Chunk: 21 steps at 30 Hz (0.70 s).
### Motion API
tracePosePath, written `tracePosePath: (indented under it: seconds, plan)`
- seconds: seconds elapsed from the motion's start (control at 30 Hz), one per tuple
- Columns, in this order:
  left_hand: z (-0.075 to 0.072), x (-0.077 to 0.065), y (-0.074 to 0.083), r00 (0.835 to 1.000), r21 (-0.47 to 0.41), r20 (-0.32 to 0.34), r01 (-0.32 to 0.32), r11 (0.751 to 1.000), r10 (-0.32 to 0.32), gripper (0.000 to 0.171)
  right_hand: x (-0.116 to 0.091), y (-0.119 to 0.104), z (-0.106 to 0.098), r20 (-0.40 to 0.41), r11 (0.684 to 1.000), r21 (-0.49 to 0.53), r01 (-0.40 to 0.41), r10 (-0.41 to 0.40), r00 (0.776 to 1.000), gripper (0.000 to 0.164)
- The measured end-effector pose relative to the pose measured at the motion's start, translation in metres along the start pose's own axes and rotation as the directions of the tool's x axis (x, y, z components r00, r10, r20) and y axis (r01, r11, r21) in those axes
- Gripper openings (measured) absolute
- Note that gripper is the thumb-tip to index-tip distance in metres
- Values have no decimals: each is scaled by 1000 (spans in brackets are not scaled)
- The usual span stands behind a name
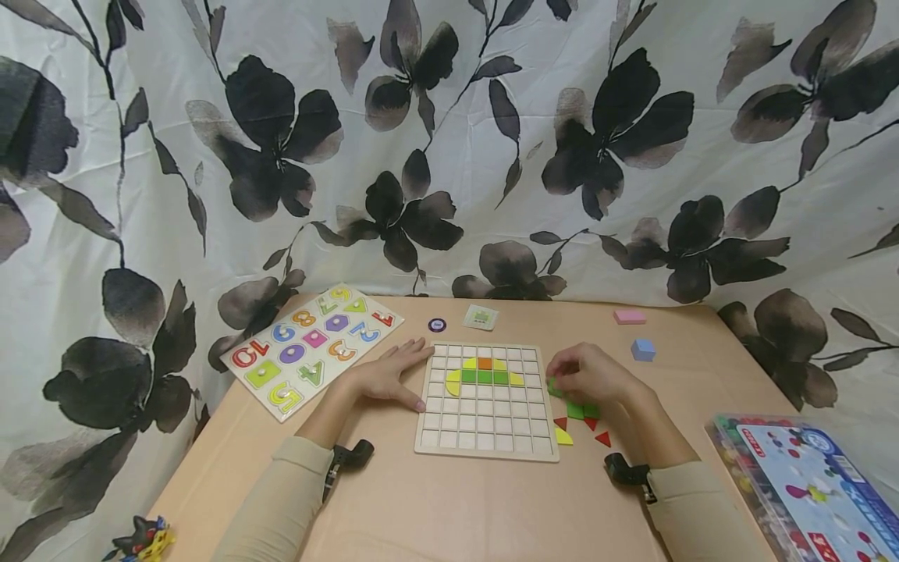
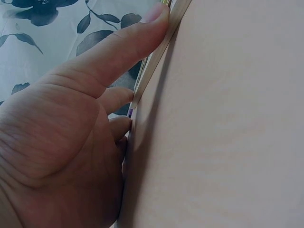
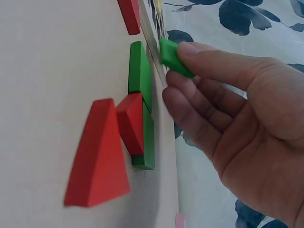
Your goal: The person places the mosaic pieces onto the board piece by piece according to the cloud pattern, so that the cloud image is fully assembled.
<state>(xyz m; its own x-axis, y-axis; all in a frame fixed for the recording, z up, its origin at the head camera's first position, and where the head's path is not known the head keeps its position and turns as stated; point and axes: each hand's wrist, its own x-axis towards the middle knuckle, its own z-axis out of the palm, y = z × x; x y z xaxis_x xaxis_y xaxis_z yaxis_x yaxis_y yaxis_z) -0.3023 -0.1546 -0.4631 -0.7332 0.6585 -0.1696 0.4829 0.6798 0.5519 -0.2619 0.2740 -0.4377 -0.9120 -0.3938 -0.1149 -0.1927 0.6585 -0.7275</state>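
Observation:
A pale wooden grid board (image 1: 485, 433) lies mid-table, with yellow, green and orange tiles (image 1: 485, 376) set in its upper cells. My left hand (image 1: 382, 375) rests at the board's left edge, fingers spread and thumb (image 2: 133, 42) against the rim. Just off the right edge, my right hand (image 1: 590, 375) pinches a green tile (image 3: 173, 57) between thumb and fingers. Below that hand lie loose green tiles (image 1: 583, 410), red triangle tiles (image 1: 603, 439) and a yellow curved tile (image 1: 564, 437). In the right wrist view, a red triangle tile (image 3: 97, 156) appears closest to the camera.
A number and shape board (image 1: 312, 351) lies at the left. Behind the grid board are a small picture card (image 1: 481, 317) and a round dark token (image 1: 437, 325). A blue block (image 1: 643, 350) and pink block (image 1: 630, 317) sit back right; a boxed set (image 1: 808, 492) is front right, small figurines (image 1: 143, 540) front left.

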Motion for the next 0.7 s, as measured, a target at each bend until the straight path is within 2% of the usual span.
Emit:
tracePosePath:
  seconds: [0.17, 0.33, 0.7]
  plan:
    - [0, 0, 0, 1000, 0, -3, 2, 1000, -2, 116, 2, -5, 4, -84, 999, 34, 1, 2, 996, 16]
    - [0, 0, 1, 1000, 7, -4, -2, 1000, 2, 116, 4, -13, 11, -160, 995, 75, 66, -53, 986, 16]
    - [1, 0, 1, 1000, 7, -2, 5, 1000, -5, 116, 12, -32, 24, -214, 981, 126, 146, -117, 970, 19]
